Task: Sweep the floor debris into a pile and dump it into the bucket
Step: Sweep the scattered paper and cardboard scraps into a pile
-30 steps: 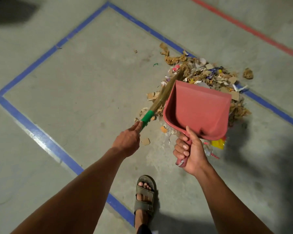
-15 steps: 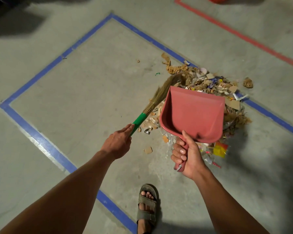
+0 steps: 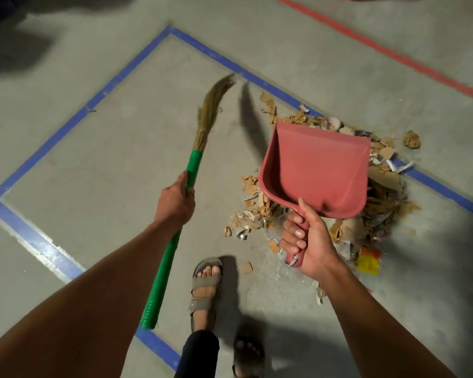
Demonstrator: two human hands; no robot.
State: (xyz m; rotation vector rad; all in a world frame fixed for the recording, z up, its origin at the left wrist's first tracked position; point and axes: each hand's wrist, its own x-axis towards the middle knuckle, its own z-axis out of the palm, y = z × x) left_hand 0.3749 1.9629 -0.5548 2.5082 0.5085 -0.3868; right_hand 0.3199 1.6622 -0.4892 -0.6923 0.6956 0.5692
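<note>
The pile is gathered, so the step now looks like scooping it up. To do that well, the pink plastic dustpan (image 3: 316, 170) should come down with its front lip flat on the concrete floor (image 3: 120, 165) at the near edge of the heap, and the grass broom with the green handle (image 3: 194, 170) should swing round behind the debris and push it in with short strokes, so nothing slides under the lip.

The left hand (image 3: 176, 201) is wrapped round the green handle just below the bristles, and the brush end is held off to the left of the heap. The right hand (image 3: 306, 241) grips the dustpan's handle with fingers curled round it; the pan hangs tilted over the heap and appears empty, though its deep corner is in shadow.

The heap of torn cardboard scraps, paper and wrappers (image 3: 377, 203) lies straight beyond the right hand, mostly under and right of the dustpan. A few loose bits sit on the near side of it.
</note>
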